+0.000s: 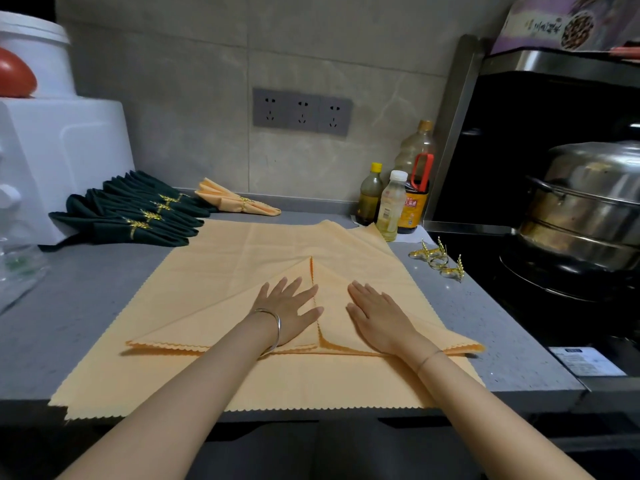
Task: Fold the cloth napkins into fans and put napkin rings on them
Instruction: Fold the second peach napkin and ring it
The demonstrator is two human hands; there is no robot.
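Observation:
An orange cloth napkin (221,282) lies on the grey counter, its two corners folded in to meet along a centre seam, forming a triangle on top of flat orange cloth. My left hand (289,308) presses flat on the left flap beside the seam. My right hand (377,315) lies flat on the right flap. Loose gold napkin rings (438,259) sit on the counter to the right. At the back left lie several dark green folded napkins (138,214) with gold rings on them, and one orange folded napkin (237,200) with a ring.
Bottles of oil and sauce (393,206) stand behind the napkin at the right. A black stove with a steel steamer pot (585,206) fills the right side. A white appliance (59,154) stands at the left. The counter's front edge (502,400) runs under my forearms.

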